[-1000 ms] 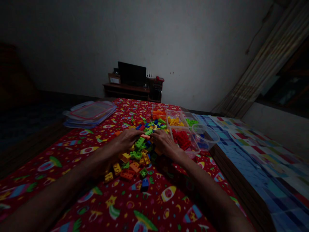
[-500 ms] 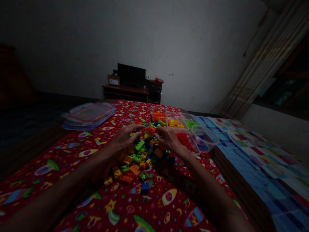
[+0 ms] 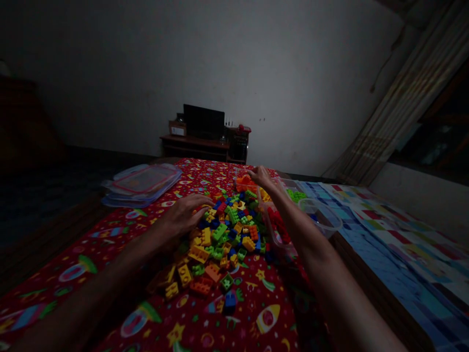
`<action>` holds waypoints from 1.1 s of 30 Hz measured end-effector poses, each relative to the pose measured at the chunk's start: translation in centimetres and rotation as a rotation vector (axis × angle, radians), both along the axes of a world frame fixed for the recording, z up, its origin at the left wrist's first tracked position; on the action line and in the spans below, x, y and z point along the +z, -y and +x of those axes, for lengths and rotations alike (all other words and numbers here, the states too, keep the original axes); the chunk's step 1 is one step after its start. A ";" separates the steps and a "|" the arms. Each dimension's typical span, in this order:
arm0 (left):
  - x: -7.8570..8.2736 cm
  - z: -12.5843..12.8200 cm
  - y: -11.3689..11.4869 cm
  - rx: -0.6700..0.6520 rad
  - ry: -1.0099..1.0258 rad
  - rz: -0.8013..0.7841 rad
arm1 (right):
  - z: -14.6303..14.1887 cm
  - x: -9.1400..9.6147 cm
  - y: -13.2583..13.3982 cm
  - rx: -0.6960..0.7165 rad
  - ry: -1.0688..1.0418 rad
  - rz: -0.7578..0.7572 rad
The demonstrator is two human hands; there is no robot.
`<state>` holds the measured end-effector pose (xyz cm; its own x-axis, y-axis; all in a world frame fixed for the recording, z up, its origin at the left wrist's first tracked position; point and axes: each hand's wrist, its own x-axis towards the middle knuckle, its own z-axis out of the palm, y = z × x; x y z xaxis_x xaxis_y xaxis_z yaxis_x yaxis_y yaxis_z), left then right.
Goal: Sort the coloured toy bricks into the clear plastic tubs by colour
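Note:
A heap of toy building bricks (image 3: 220, 232) in yellow, green, blue, orange and red lies on the red patterned cloth. At its left edge is my left hand (image 3: 185, 213), fingers curved and thumb apart, close to some yellow bricks; I see nothing held in it. My right hand (image 3: 261, 177) reaches far over the clear container of orange bricks (image 3: 245, 184). Its fingers are mostly hidden, so whether it holds a brick is unclear. My right forearm partly covers the containers of yellow bricks (image 3: 265, 195) and red bricks (image 3: 277, 225).
Green bricks (image 3: 296, 195) sit in another clear container at the right. A round clear tub (image 3: 331, 222) with some blue bricks stands by the table's right edge. Stacked clear lids (image 3: 142, 183) lie at the left. Beyond the table stands a desk with a dark monitor (image 3: 203, 121).
My right hand has left the heap and moved forward and right to the orange bricks' container. The orange-red brick between my hands is gone from there. My left hand stays beside the heap.

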<state>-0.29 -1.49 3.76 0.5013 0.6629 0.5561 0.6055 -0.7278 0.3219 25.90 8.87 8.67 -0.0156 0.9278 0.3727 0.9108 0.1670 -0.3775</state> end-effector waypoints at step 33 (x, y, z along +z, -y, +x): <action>-3.1 -0.3 -1.8 0.053 -0.079 -0.107 | -5.0 -6.4 14.6 0.753 0.146 0.016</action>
<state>-0.55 0.30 0.66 0.5029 0.7431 0.4414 0.6689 -0.6581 0.3457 20.90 -5.77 2.32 -0.6915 0.6418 0.3316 0.5894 0.7667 -0.2547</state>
